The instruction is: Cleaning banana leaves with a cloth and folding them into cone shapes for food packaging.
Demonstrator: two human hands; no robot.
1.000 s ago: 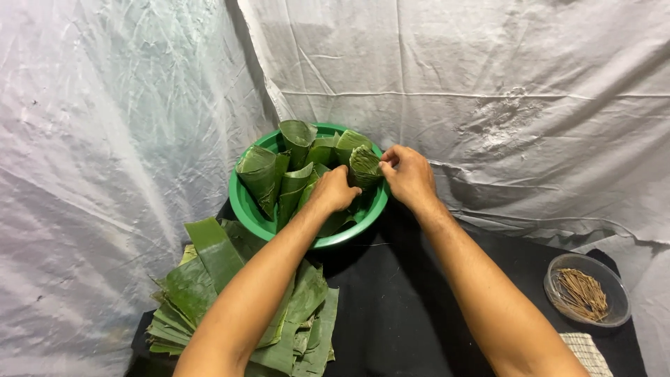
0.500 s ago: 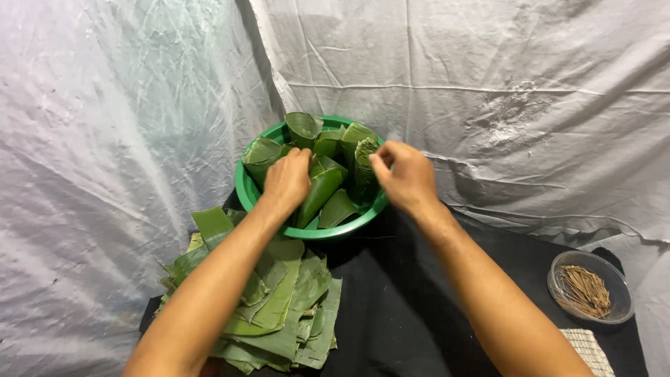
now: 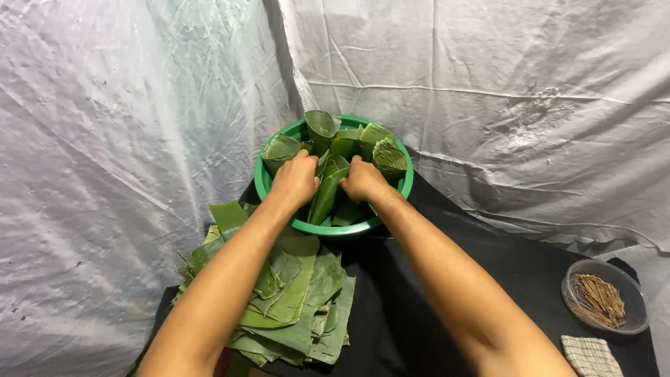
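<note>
Both hands reach into a green plastic basin packed with folded banana-leaf cones. The left hand curls loosely, knuckles up, over the cones at the basin's near-left side, while the right hand closes around a long, narrow cone lying just between the two hands, its tip slanting toward the person. Whether the left hand's fingers actually grip a cone cannot be told; they are hidden beneath the palm. More upright cones stand just beyond both hands' fingertips. Handling these well seems to call for a light touch, since a hard squeeze would likely crush the fold or split the leaf. A stack of flat banana leaves lies under the left forearm on the black-covered worktop; a clear bowl of thin sticks sits well off to the right of the right arm.
</note>
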